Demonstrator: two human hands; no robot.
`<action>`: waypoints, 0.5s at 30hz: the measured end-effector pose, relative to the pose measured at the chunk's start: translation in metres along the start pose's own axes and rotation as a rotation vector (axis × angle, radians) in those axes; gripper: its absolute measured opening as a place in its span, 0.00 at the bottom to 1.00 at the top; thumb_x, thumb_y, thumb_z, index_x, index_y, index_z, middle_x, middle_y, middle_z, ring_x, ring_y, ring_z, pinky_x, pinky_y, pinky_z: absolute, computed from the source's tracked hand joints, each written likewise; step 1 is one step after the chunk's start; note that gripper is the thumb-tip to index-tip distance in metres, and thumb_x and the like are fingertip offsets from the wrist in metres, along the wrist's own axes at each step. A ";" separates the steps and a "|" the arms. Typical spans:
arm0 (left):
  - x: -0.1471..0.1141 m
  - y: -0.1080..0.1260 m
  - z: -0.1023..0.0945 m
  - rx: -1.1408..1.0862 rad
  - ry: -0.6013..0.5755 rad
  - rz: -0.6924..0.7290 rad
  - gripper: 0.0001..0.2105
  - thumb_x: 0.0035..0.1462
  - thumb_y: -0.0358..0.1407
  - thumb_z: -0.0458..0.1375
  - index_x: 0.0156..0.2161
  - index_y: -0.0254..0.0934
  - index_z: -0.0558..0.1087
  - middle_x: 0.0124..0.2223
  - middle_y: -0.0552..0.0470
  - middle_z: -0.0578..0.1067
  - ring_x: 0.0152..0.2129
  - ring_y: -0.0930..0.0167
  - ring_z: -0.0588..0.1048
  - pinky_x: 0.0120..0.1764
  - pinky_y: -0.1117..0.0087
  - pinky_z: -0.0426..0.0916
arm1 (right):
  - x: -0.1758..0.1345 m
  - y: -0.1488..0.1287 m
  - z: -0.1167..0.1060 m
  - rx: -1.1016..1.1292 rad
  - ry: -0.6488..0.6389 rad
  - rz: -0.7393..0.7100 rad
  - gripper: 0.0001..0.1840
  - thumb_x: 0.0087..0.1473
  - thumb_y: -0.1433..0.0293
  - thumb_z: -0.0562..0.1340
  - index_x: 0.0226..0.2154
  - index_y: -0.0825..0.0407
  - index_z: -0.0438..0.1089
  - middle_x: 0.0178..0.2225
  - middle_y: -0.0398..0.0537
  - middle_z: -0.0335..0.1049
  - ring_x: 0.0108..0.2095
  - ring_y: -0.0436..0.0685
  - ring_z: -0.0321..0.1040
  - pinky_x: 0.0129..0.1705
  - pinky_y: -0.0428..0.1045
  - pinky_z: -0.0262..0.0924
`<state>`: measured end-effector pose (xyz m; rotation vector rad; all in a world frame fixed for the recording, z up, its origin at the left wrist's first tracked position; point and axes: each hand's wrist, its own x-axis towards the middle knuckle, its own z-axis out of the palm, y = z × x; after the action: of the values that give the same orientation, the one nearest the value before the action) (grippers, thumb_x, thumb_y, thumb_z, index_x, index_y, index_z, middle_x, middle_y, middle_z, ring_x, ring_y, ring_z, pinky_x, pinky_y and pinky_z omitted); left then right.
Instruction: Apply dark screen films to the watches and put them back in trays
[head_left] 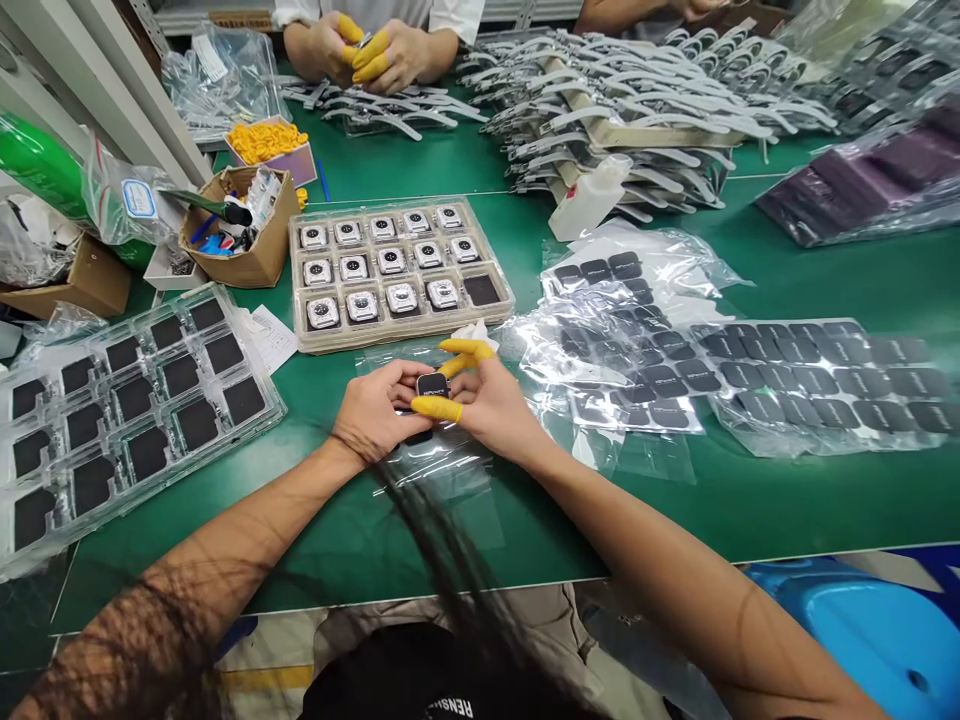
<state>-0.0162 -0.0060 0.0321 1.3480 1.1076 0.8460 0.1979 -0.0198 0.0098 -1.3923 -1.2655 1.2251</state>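
Between my two hands is a small watch case with a dark square face turned up; pale lettering shows on it. My left hand is closed on its left side with bare fingers. Yellow finger cots cover the thumb and index finger of my right hand, which pinches the right side of the case. Under my hands lies clear plastic film, with another dark piece partly hidden by my left hand. Just beyond stands a clear tray of silver watch cases, one pocket showing only black lining.
Left lies a tray of black-lined pockets. Right are sheets of dark square stickers and a white bottle. Behind are stacked watch straps, a cardboard box, yellow finger cots and a co-worker's hands.
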 end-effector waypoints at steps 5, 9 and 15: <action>0.002 0.004 -0.001 -0.091 -0.047 -0.075 0.30 0.40 0.36 0.92 0.50 0.39 0.90 0.42 0.49 0.93 0.42 0.56 0.96 0.56 0.56 0.94 | 0.000 -0.006 0.006 0.115 0.031 0.127 0.38 0.53 0.36 0.86 0.53 0.40 0.80 0.34 0.37 0.81 0.28 0.58 0.77 0.34 0.56 0.77; 0.003 0.002 -0.002 -0.069 -0.050 -0.025 0.27 0.43 0.32 0.89 0.50 0.40 0.91 0.50 0.48 0.92 0.41 0.61 0.94 0.55 0.58 0.94 | -0.007 -0.004 0.012 0.051 -0.008 0.055 0.38 0.44 0.42 0.92 0.51 0.39 0.85 0.35 0.41 0.83 0.35 0.61 0.79 0.37 0.56 0.78; 0.000 0.001 -0.001 -0.104 0.056 -0.033 0.44 0.40 0.32 0.93 0.64 0.44 0.85 0.64 0.48 0.81 0.38 0.70 0.93 0.51 0.63 0.94 | 0.052 -0.020 -0.025 0.016 0.235 -0.062 0.35 0.56 0.33 0.83 0.47 0.41 0.82 0.46 0.50 0.86 0.41 0.63 0.79 0.36 0.56 0.75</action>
<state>-0.0165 -0.0054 0.0328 1.2236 1.1110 0.9097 0.2195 0.0342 0.0272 -1.4286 -1.1242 0.9948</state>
